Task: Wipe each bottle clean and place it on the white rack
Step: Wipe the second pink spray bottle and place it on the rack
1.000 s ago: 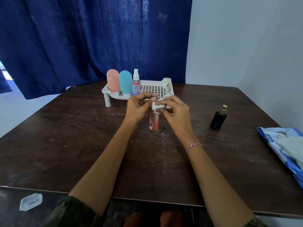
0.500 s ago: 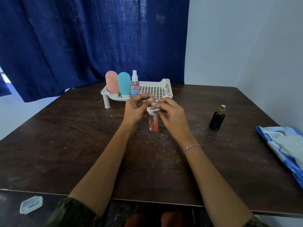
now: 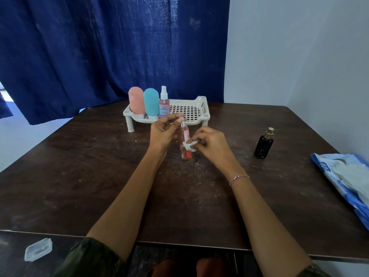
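Left hand (image 3: pixel 163 134) pinches the cap of the pink spray bottle (image 3: pixel 183 134) with its fingertips. The bottle stands upright on the dark table (image 3: pixel 99 176), just in front of the white rack (image 3: pixel 202 102). Right hand (image 3: pixel 213 142) grips a small white wipe (image 3: pixel 188 145), pressed against the bottle's lower body. On the rack's left end, in a row: pink tube (image 3: pixel 136 100), teal tube (image 3: pixel 151 102), clear spray bottle (image 3: pixel 164 103). Black bottle (image 3: pixel 264 143) stands on the table well to the right. Blue wipes packet (image 3: pixel 343 176) lies at the right edge.
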